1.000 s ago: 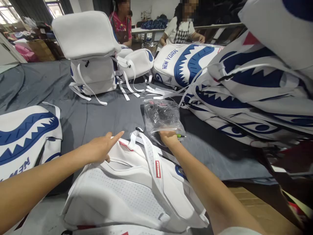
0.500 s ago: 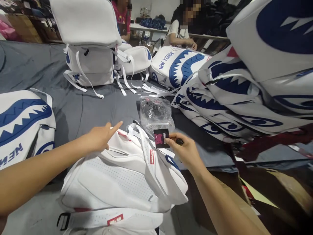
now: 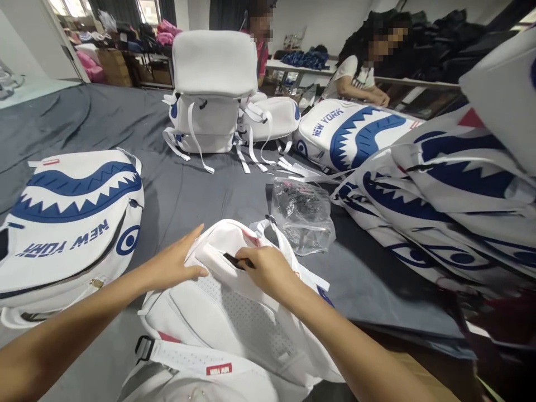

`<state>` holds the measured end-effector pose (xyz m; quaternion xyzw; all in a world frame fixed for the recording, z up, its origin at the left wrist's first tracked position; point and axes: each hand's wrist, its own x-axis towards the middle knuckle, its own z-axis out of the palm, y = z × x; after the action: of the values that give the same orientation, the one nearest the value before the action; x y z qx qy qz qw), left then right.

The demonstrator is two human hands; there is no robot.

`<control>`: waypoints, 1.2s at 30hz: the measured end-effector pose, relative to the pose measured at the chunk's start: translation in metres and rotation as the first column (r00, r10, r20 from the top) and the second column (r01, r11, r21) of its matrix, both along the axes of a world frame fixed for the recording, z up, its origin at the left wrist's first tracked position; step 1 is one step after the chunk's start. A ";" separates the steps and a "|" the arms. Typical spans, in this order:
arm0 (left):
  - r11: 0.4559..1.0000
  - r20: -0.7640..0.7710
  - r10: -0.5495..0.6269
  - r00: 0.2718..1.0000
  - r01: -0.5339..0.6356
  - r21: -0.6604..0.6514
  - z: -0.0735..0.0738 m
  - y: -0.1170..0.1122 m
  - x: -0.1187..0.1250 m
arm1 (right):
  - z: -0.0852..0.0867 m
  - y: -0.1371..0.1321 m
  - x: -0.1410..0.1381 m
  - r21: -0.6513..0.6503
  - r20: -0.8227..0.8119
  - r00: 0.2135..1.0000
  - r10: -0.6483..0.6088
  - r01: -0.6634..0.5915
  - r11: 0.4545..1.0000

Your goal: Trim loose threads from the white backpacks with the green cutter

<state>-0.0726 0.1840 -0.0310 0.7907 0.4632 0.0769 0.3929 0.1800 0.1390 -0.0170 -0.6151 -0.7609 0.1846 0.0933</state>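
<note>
The left forearm comes in from the lower left edge and runs up and inward, so that the left hand (image 3: 180, 259) rests against the upper left edge of a white backpack (image 3: 184, 318), thumb toward the middle of the bag. The right forearm enters from the lower right and slants up across the same backpack, the right hand (image 3: 270, 271) turned back upward, its fingertips pointing left at the slit of a pocket (image 3: 213, 254) near the bag's top. The backpack lies on the near side of a grey-covered table (image 3: 201, 195), just in front of the clear plastic bag (image 3: 304, 218). The lower fingers of the left hand are hidden behind the bag's edge, the right forearm covers part of its right side, and its bottom is hard to separate from the strap in front. The right fingers are pinched narrow on a thin black card (image 3: 233, 261), mostly covered, at the pocket's mouth; how deep it sits is unclear. The left thumb and forefinger stand wide apart, touching the white fabric; whether the hidden fingers grip it, I cannot tell.
</note>
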 end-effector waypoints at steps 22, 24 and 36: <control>0.997 0.082 0.080 0.993 -0.080 -0.005 -0.017 -0.008 0.004 | 0.007 0.044 -0.044 -0.114 0.258 0.925 0.280 -0.259 0.959; 0.998 0.080 0.070 0.994 -0.070 -0.007 -0.016 -0.009 0.003 | 0.012 0.032 -0.031 -0.169 0.409 0.847 0.339 -0.294 0.941; 0.988 0.329 0.079 0.941 -0.029 -0.154 -0.007 -0.012 0.002 | 0.005 -0.067 0.042 -0.360 0.328 0.936 -0.124 0.245 0.900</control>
<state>-0.0709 0.1720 -0.0379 0.7220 0.4158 0.1865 0.5206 0.2223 0.0717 -0.0123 -0.7119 -0.6506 0.2297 -0.1310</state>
